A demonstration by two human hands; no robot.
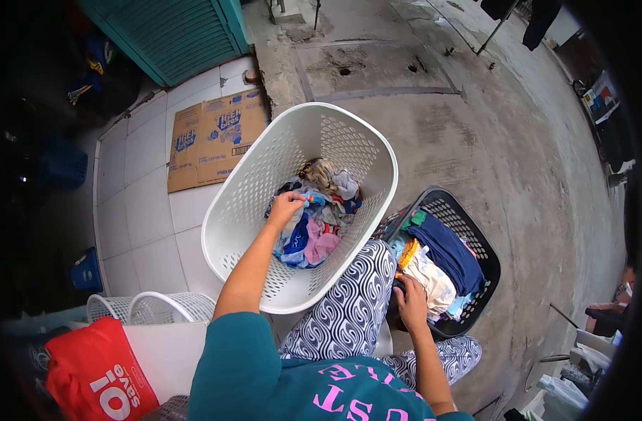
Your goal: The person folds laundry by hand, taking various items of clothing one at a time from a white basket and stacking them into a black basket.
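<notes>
Inside the tall white laundry basket [229, 182], my left hand [287, 209] reaches down to a pile of mixed clothes [322, 242]. Its fingers are pinched together on a light blue garment [311, 201] with a touch of orange. My right hand [411, 303] is at the near left side of a black laundry basket [495, 263], its fingers curled at the rim beside a cream garment [431, 277] and yellow cloth [408, 254]. A folded navy garment [447, 252] lies across the black basket. The fingertips of my right hand are partly hidden.
Flattened cardboard [215, 137] lies on white tiles near a teal louvred door [166, 35]. White mesh baskets [172, 306] and a red bag [100, 368] stand at lower left. Concrete ground [538, 196] spreads right, with a drying rack [500, 31] at the top.
</notes>
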